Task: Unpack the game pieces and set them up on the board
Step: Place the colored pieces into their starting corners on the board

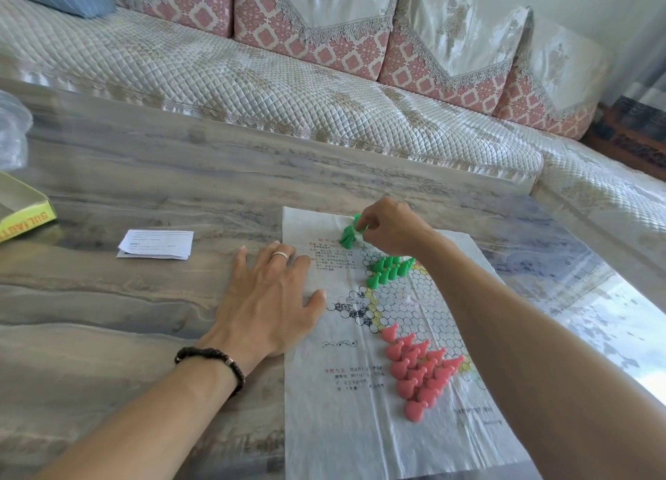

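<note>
A thin paper game board [360, 425] printed with circles lies flat on the marble table. Several pink pieces [420, 368] stand in a triangle on its near corner. Several green pieces [389, 268] stand in a group farther up the board. My right hand [393, 225] reaches over the far end of the board and pinches a small clear bag of green pieces [349, 235]. My left hand [266, 299] lies flat with spread fingers, pressing on the board's left edge.
A folded white paper slip [155, 243] lies left of the board. A yellow-green box [25, 209] and a clear plastic bag [12, 130] sit at the table's left edge. A quilted sofa [288, 83] runs behind the table.
</note>
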